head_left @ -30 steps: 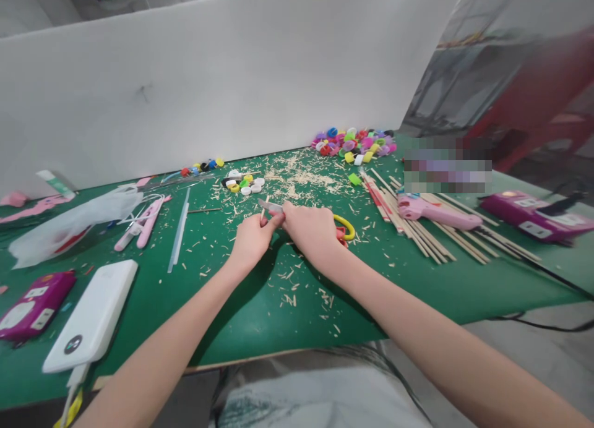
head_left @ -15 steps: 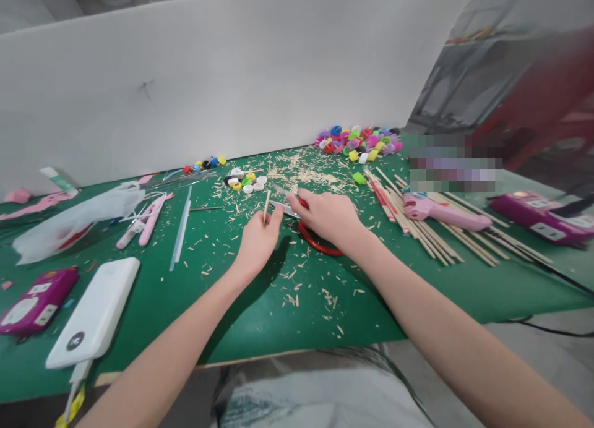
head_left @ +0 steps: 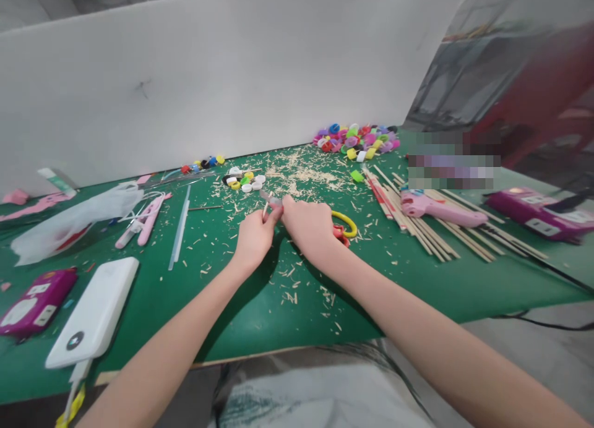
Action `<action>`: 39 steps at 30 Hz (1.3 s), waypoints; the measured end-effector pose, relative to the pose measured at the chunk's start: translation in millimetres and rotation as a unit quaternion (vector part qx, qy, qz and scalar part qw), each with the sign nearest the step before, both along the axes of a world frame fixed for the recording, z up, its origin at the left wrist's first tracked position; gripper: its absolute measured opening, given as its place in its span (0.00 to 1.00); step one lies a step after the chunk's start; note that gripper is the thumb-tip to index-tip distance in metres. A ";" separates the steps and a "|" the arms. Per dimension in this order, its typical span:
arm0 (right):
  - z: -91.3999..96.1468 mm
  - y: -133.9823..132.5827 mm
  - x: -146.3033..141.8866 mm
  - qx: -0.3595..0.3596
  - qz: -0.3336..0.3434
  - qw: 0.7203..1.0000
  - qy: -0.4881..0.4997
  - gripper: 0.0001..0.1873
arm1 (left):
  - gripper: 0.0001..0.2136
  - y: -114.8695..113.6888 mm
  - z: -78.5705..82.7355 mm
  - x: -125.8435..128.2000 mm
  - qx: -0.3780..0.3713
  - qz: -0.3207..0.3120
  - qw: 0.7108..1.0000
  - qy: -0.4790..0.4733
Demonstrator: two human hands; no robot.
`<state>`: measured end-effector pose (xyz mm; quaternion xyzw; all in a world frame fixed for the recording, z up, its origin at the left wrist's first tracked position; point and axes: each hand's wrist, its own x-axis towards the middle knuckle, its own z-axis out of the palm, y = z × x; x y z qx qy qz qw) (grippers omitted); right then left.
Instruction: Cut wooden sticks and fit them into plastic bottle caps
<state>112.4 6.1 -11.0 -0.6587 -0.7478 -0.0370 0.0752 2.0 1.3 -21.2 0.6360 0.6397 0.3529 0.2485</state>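
Note:
My left hand (head_left: pixel 253 237) pinches a short wooden stick (head_left: pixel 265 210) that stands nearly upright between thumb and fingers. My right hand (head_left: pixel 309 225) is closed round a pair of scissors (head_left: pixel 348 221) with red and yellow handles. Their blades point left and touch or lie very close to the stick; where exactly they meet it is hidden by my fingers. Pale wood shavings (head_left: pixel 301 174) are scattered on the green tabletop (head_left: pixel 236 329) around both hands. Just beyond the left hand sit several small coloured caps (head_left: pixel 247 182).
Coloured caps are heaped in a pile (head_left: pixel 355 140) by the white partition (head_left: pixel 232 75). At right lie wooden sticks (head_left: pixel 429 236), a pink glue gun (head_left: pixel 440 211) and a purple power strip (head_left: pixel 529 211). A white power bank (head_left: pixel 95 313), another purple strip (head_left: pixel 39 303) and a plastic bag (head_left: pixel 77 221) occupy the left.
My right hand has moved left and turned, bringing the scissor blades against or close to the stick. The yellow handle now shows beside it. My left hand stays almost in place.

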 end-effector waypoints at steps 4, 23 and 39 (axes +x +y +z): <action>2.2 -1.0 -3.4 -0.009 -0.016 1.000 0.017 0.22 | 0.24 1.4 -1.9 2.2 0.015 0.000 1.000 -0.002; -2.2 5.6 -2.6 -0.019 -0.041 0.999 0.028 0.18 | 0.25 7.1 -8.2 3.3 -0.041 0.017 0.998 -0.047; 5.9 66.7 10.6 0.032 -0.035 0.999 -0.010 0.18 | 0.21 -17.7 2.2 13.5 -0.104 0.053 0.969 -0.217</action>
